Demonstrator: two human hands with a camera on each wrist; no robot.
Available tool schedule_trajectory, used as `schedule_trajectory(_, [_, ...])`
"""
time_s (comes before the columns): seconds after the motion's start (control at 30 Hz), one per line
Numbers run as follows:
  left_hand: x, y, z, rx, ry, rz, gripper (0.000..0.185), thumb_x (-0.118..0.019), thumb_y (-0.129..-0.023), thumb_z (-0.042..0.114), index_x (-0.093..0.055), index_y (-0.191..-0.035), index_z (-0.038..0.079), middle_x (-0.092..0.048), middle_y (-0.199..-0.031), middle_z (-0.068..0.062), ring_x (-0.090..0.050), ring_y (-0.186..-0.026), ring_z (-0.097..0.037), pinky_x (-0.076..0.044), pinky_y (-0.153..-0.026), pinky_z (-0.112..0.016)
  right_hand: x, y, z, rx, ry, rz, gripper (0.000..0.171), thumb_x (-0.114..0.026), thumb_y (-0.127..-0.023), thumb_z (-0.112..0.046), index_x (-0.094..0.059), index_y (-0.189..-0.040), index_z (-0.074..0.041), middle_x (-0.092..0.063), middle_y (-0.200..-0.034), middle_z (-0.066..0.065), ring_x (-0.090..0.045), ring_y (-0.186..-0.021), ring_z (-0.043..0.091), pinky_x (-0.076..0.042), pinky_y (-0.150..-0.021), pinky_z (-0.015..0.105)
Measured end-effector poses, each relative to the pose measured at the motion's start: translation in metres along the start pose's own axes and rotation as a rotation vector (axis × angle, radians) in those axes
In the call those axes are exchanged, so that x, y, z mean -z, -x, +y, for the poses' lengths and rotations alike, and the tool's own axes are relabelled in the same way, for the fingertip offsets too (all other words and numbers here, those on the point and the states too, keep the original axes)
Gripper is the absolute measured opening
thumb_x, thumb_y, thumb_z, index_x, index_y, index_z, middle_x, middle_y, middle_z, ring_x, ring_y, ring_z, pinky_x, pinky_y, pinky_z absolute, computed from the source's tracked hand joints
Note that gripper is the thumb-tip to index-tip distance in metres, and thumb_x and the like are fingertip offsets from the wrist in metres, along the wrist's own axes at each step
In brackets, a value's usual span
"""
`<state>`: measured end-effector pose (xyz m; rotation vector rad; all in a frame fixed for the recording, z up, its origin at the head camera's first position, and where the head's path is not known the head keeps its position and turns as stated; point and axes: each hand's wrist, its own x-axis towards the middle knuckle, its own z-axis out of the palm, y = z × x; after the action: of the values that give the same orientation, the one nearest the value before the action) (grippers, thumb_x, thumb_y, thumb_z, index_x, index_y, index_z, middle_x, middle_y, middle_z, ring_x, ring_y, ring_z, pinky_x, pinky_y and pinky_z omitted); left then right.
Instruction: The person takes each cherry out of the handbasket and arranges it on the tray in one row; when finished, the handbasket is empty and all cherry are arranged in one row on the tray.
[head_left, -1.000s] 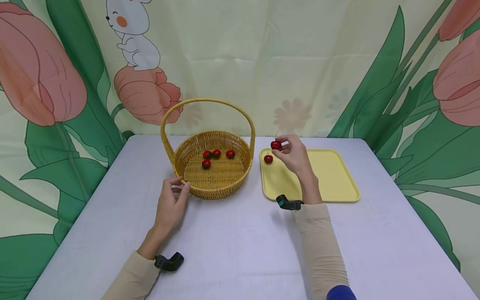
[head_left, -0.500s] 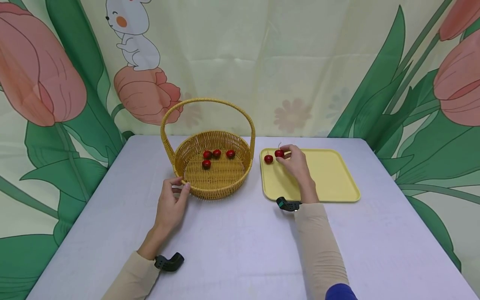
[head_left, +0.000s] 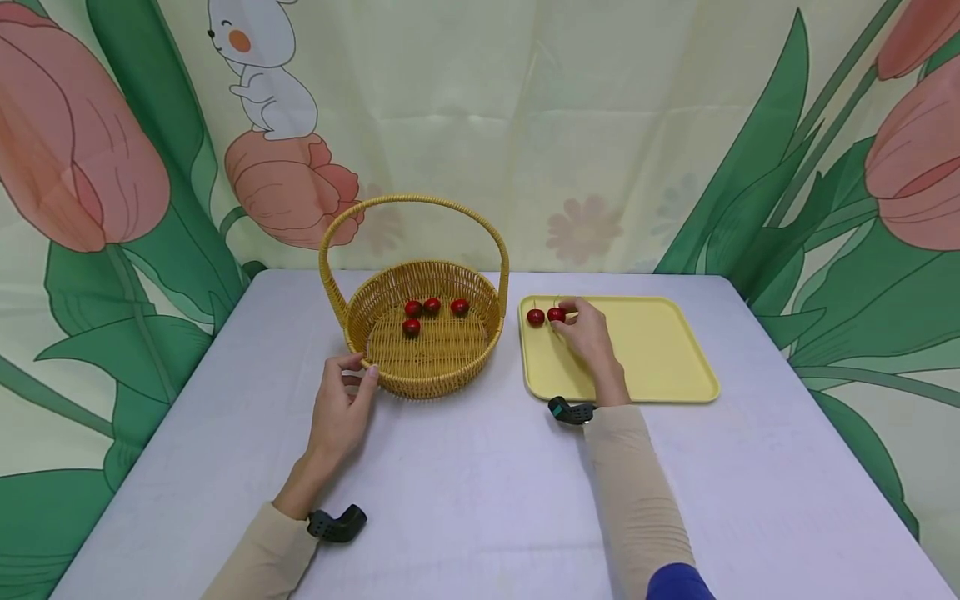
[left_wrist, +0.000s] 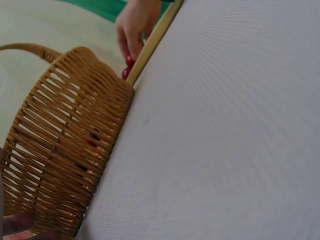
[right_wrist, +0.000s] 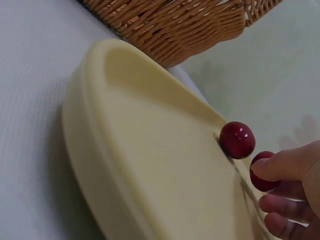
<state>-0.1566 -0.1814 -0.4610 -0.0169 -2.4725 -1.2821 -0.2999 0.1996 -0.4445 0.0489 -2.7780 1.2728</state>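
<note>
A wicker basket with a tall arched handle stands left of centre, several red cherries on its floor. My left hand holds the basket's front-left rim; in the left wrist view only bits of its fingers show at the lower corner. Over the far left corner of a yellow tray, my right hand pinches a cherry between thumb and fingers. Another cherry lies on the tray just left of it, its stem up. Whether the pinched cherry touches the tray, I cannot tell.
Both basket and tray stand on a white-covered table, the tray to the right with a narrow gap between them. The basket handle rises high above the rim. A printed curtain with tulips and a rabbit hangs behind the table.
My right hand has lowered the pinched cherry from above the tray's far edge down beside the other cherry. My left hand and the basket have stayed in place.
</note>
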Motion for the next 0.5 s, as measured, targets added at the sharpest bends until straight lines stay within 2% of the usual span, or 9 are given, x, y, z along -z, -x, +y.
schedule_trajectory(0.5, [0.0009,0.0001,0.0013,-0.016,0.005,0.003,0.046,-0.053,-0.104,0.034,-0.045,-0.135,0.002,-0.055,-0.124,-0.014,-0.063,-0.103,-0.026,-0.05,-0.078,-0.026,-0.0022,0.002,-0.001,-0.015,0.018,0.0,0.042,-0.068,-0.094,-0.015,-0.057,-0.131,0.001,-0.063,-0.128,0.02,-0.063,-0.107,0.032,-0.05,-0.087,0.038])
